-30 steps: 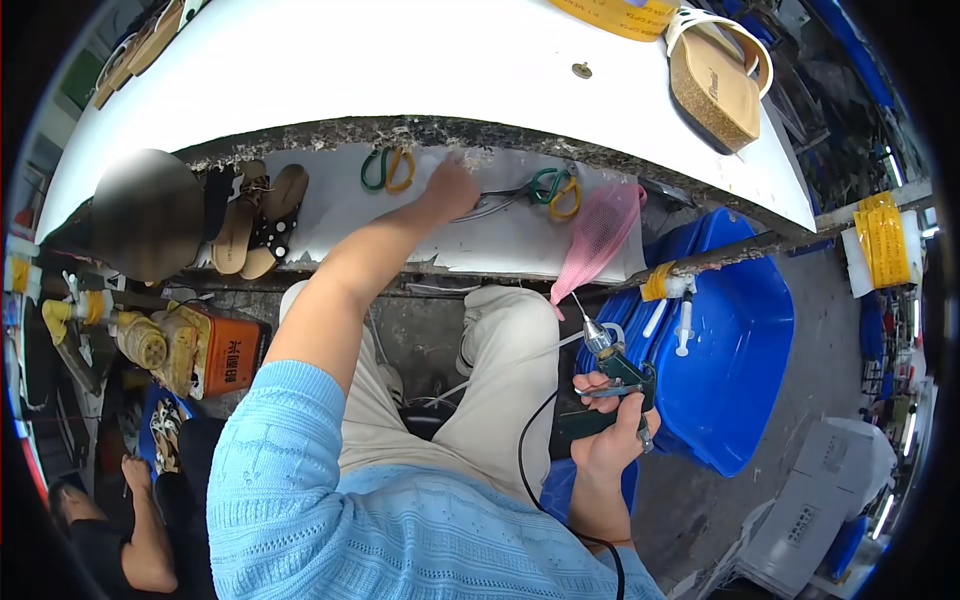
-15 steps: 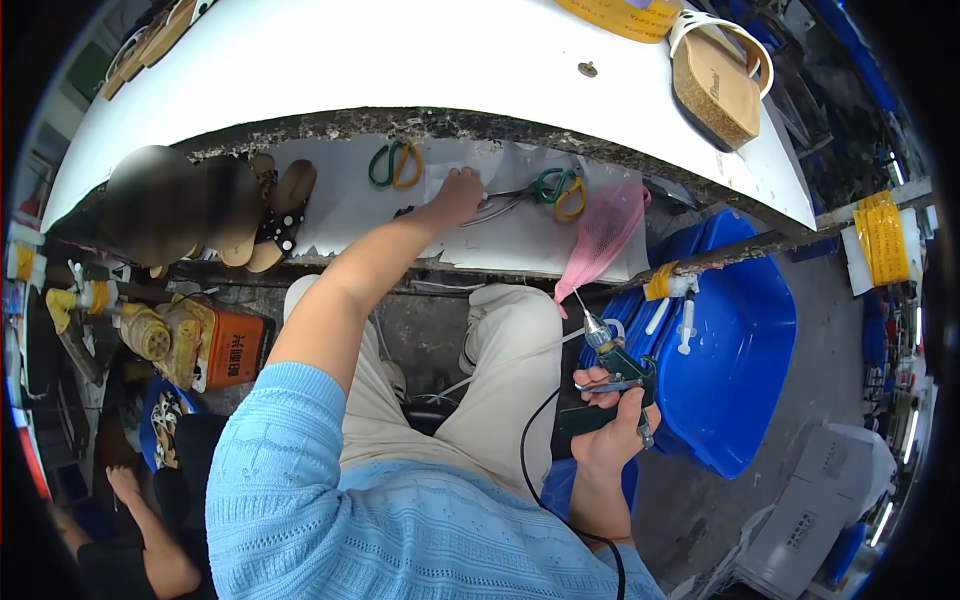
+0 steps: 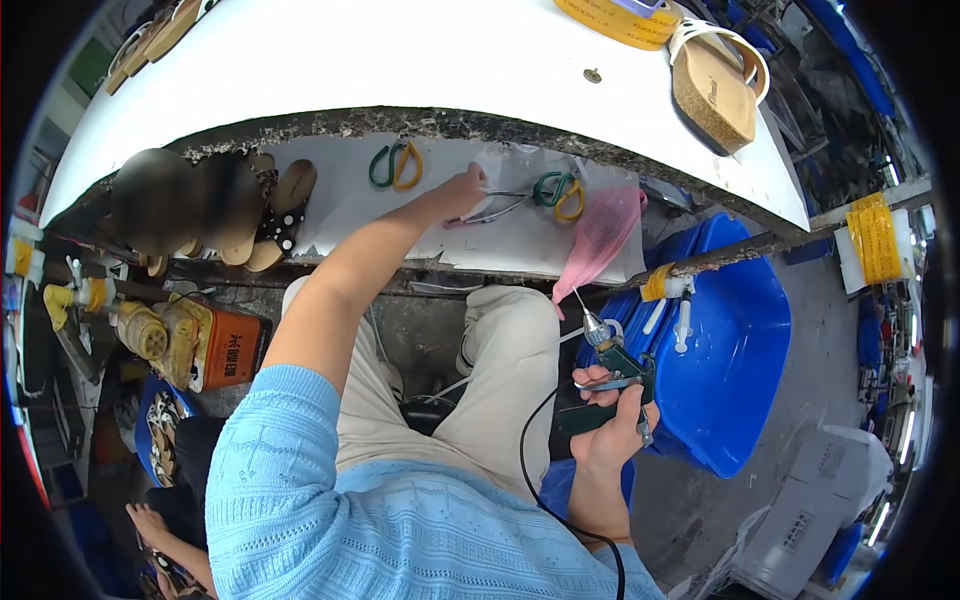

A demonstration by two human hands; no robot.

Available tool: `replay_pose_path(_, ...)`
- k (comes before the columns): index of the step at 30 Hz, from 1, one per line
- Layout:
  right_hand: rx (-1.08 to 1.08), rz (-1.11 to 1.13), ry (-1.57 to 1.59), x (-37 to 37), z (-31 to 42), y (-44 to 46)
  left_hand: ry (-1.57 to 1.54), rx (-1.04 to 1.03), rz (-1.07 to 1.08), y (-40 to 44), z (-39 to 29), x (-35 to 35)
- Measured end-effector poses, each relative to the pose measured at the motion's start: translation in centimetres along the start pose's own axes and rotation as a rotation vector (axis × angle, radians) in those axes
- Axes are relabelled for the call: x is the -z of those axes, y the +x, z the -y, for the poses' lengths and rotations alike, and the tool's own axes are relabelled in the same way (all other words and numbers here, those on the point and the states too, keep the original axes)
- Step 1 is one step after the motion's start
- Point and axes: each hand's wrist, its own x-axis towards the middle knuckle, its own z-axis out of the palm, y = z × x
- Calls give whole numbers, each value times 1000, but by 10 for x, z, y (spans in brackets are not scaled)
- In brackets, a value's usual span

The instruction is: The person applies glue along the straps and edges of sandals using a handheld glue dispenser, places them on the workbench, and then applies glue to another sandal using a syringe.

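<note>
My left hand [image 3: 466, 192] reaches into the shelf under the white tabletop. Its fingertips are hard to make out, so what it may hold cannot be told. Beside it, to the right, lie scissors [image 3: 558, 193] with one green and one yellow handle loop, their metal blades pointing toward the hand. A second green-and-yellow pair of handles [image 3: 397, 166] rests farther left. My right hand [image 3: 612, 418] is wrapped round a green trigger gun [image 3: 632, 374] with a silver nozzle and thin tip. A black hose [image 3: 524, 440] runs below that hand. Near the tip hangs a pink mesh bag [image 3: 602, 232].
Stacked blue tubs [image 3: 735, 400] stand at right. A cork-soled sandal [image 3: 712, 98] and tape roll [image 3: 625, 25] sit on the tabletop [image 3: 400, 60]. Sandals [image 3: 290, 190] fill the shelf's left. An orange tin [image 3: 232, 345] stands at left; another person's hand [image 3: 148, 522] shows below.
My left hand has shifted slightly up and right on the shelf, and a pinkish strip now shows below it. My right hand keeps its grip. The other person's hand has moved down and right.
</note>
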Motion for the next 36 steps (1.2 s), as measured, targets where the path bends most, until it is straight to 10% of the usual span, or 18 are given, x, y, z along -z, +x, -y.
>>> replay_pose_path(5, 17, 25, -65, 0, -2, 0, 73, 61, 91, 10, 16, -8)
replay_pose_path(8, 31, 26, -57, -8, 0, 0, 565, -417, -288, 0, 27, -24)
replay_pose_path(13, -29, -97, -46, -13, -1, -4, -193, 245, -172, -16, -12, -23)
replay_pose_path(14, 13, -92, 1, -16, -6, -1, 446, 0, -306, 1, 24, -46)
replay_pose_path(16, 36, -6, -4, -9, -12, 2, 336, -114, -715, -34, -2, -40)
replay_pose_path(19, 0, 21, 49, -28, -9, 4, -187, -174, -653, -130, -78, 30)
replay_pose_path(23, 12, 157, 97, -43, -13, 3, 11, -620, -921, -245, -111, 119)
replay_pose_path(29, -11, 268, 80, -74, -16, -12, 447, -122, -1068, -293, -17, 215)
replay_pose_path(33, -12, 316, 20, -91, -10, -26, 412, 864, -1011, -282, 90, 240)
replay_pose_path(36, -13, 324, 30, -103, -5, -34, 569, 810, -862, -269, 105, 244)
